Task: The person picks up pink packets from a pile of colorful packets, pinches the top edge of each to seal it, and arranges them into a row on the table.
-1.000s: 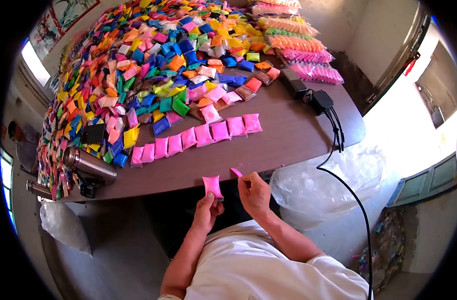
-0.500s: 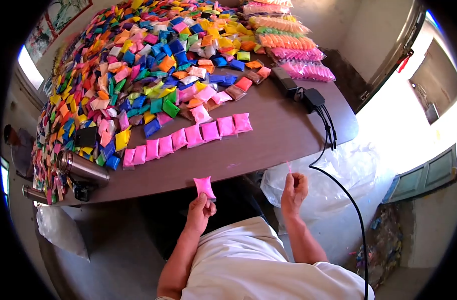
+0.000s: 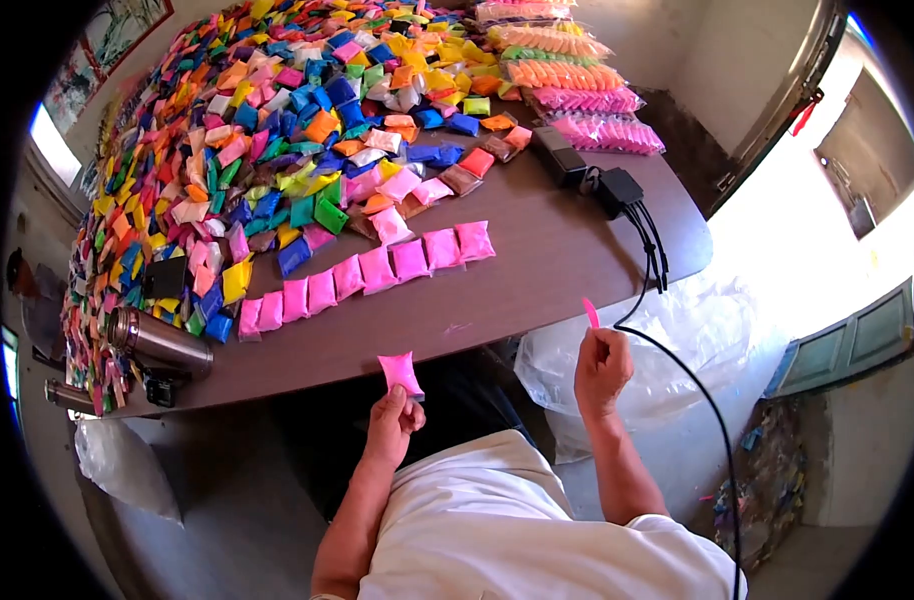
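Observation:
A small pink packet (image 3: 397, 370) is pinched upright in my left hand (image 3: 388, 422), just off the front edge of the table. My right hand (image 3: 604, 366) is closed on the lower end of a thin pink strip (image 3: 590, 313), which sticks up above the fingers. The two hands are well apart. On the table (image 3: 537, 270), a curved row of several pink packets (image 3: 375, 270) lies beyond my left hand. Another pink packet (image 3: 390, 227) sits behind that row, beside the pile.
A large heap of coloured packets (image 3: 307, 120) covers the table's left and back. Stacked clear bags (image 3: 587, 100) stand at the back right. Near the right side lies a black box (image 3: 617, 192) with cables. A metal flask (image 3: 160, 338) rests at the left edge; plastic sheeting (image 3: 657, 350) hangs at right.
My right hand has moved slightly right and turned, so the pink strip now shows broad instead of edge-on. My left hand still holds its packet in nearly the same place.

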The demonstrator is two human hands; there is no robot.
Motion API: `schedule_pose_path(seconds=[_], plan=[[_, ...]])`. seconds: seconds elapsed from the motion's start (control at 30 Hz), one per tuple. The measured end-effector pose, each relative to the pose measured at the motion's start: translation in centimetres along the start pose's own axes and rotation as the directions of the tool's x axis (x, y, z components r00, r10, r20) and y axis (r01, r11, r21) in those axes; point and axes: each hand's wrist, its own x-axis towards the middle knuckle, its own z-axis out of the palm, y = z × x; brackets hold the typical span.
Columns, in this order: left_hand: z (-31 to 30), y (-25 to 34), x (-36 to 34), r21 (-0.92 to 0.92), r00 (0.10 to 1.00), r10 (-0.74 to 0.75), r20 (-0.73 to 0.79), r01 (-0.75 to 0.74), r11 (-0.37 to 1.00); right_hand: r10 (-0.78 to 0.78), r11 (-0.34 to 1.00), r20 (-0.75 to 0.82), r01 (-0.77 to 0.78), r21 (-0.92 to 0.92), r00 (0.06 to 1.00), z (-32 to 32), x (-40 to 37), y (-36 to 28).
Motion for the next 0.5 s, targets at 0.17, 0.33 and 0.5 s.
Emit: schedule_pose_path(seconds=[0.17, 0.33, 0.5], plan=[[-0.7, -0.4, 0.1, -0.019, 0.999, -0.010, 0.048, 0.011, 1.000, 0.030, 0.996, 0.062, -0.036, 0.086, 0.998, -0.5, -1.0, -1.1], [-0.7, -0.2, 0.0, 0.012, 1.000, -0.014, 0.023, 0.013, 1.000, 0.039, 0.978, 0.113, -0.061, 0.197, 0.993, 1.1, -1.9, -2.6], [-0.3, -0.2, 0.0, 0.050, 1.000, -0.023, 0.001, 0.023, 0.998, 0.071, 0.958, 0.387, -0.171, 0.230, 0.919, 3.4, -4.1, -5.8]])
